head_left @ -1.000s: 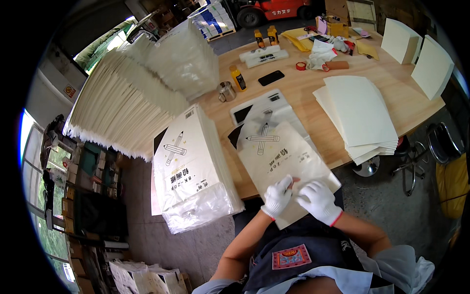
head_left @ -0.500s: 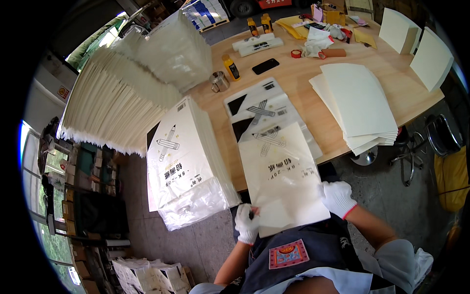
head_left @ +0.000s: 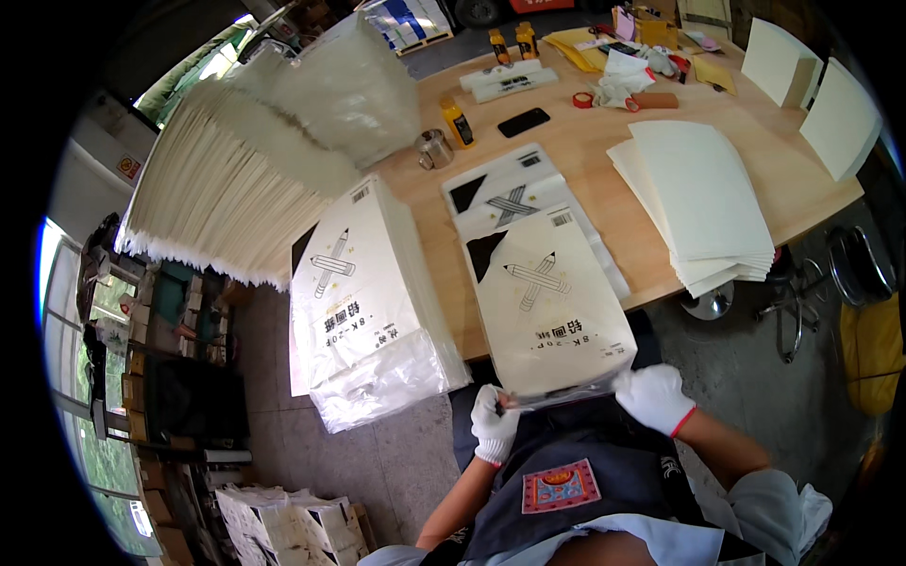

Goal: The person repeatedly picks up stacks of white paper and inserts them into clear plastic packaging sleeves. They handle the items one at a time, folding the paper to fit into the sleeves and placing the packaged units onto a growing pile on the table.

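Printed bag [head_left: 547, 302] on wooden table [head_left: 604, 170]

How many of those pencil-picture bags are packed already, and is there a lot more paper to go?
Done: a thick stack of filled bags sits at the table's left edge. In hand: the left hand and right hand, both in white gloves, pinch the open end of one more filled bag. Left: a pile of loose paper sheets on the right and a huge fanned stack behind. So plenty remains.
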`<act>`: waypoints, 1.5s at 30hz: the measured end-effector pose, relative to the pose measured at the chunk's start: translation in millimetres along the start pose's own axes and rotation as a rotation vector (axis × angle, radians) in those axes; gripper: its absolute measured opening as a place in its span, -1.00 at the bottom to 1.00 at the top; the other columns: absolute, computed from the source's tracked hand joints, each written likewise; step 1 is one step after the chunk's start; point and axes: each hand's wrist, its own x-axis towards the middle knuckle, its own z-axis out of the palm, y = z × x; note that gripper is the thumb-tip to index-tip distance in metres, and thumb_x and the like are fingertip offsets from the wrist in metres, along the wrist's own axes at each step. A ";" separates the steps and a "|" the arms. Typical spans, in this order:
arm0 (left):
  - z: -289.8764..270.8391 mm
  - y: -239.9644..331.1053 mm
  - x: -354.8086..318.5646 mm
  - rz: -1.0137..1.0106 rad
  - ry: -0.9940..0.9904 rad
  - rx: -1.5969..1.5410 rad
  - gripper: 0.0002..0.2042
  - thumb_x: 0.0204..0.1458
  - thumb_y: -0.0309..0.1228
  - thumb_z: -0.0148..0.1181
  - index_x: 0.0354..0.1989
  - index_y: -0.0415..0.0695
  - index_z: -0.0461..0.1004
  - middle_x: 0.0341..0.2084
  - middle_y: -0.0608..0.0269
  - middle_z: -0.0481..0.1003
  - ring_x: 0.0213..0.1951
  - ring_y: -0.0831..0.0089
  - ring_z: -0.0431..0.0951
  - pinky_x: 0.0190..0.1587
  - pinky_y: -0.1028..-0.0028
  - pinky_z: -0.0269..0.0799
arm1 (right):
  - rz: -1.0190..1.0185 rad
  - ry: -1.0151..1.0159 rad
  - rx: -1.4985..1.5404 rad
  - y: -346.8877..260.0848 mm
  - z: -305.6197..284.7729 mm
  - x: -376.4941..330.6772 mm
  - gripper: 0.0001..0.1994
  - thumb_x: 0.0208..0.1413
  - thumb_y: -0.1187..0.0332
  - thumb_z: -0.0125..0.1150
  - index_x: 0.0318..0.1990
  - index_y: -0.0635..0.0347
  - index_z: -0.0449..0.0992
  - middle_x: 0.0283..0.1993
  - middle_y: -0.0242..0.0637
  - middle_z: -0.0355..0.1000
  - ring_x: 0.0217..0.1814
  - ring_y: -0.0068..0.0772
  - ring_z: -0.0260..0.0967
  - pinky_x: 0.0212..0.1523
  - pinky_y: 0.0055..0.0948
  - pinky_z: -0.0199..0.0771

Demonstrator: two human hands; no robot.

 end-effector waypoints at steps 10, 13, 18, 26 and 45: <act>11.4 -38.6 16.3 -0.243 0.381 -0.272 -0.72 -0.06 -0.69 0.12 -0.56 -0.08 0.13 -0.60 0.41 0.20 -0.50 0.62 0.17 -0.41 0.60 0.21 | 0.783 -0.002 1.159 52.1 66.5 48.5 -0.64 0.25 0.14 -0.05 -0.12 0.29 0.50 -0.35 -0.24 0.55 -0.46 -0.49 0.47 -0.36 -0.45 0.48; 8.2 -38.6 18.8 -0.253 0.308 -0.151 -0.73 -0.09 -0.68 0.13 -0.56 -0.09 0.14 -0.61 0.40 0.20 -0.52 0.62 0.17 -0.45 0.59 0.19 | 0.636 0.063 2.106 29.2 124.9 63.7 -0.60 0.17 0.17 0.12 0.00 0.35 0.44 -0.15 -0.24 0.51 -0.24 -0.40 0.50 -0.26 -0.43 0.49; -29.1 -77.7 -44.1 -0.351 0.067 0.148 -0.77 -0.15 -0.57 0.16 -0.59 -0.13 0.17 -0.69 0.29 0.19 -0.58 0.56 0.16 -0.48 0.54 0.20 | 0.752 0.247 2.039 16.0 132.1 80.2 -0.61 0.15 0.25 0.16 0.02 0.37 0.43 -0.09 -0.19 0.49 -0.09 -0.36 0.47 -0.10 -0.39 0.47; 12.2 -6.3 -16.2 -0.766 -0.427 -0.787 -0.68 0.03 -0.24 0.29 -0.11 -0.14 0.44 -0.28 0.28 0.47 -0.33 0.60 0.42 -0.29 0.55 0.37 | 0.598 0.218 1.590 18.0 119.9 96.6 -0.62 0.19 0.16 0.07 -0.04 0.33 0.48 -0.10 -0.19 0.52 -0.11 -0.35 0.47 -0.08 -0.41 0.39; -39.6 -112.4 -21.2 -0.922 -0.249 -0.426 -0.80 0.02 -0.50 -0.12 -0.28 -0.18 0.46 -0.56 0.22 0.47 -0.63 0.54 0.42 -0.59 0.54 0.36 | 0.403 -0.679 1.409 73.2 53.8 24.3 -0.80 0.07 0.35 0.22 -0.19 0.25 0.53 -0.42 -0.33 0.48 -0.55 -0.63 0.34 -0.57 -0.60 0.32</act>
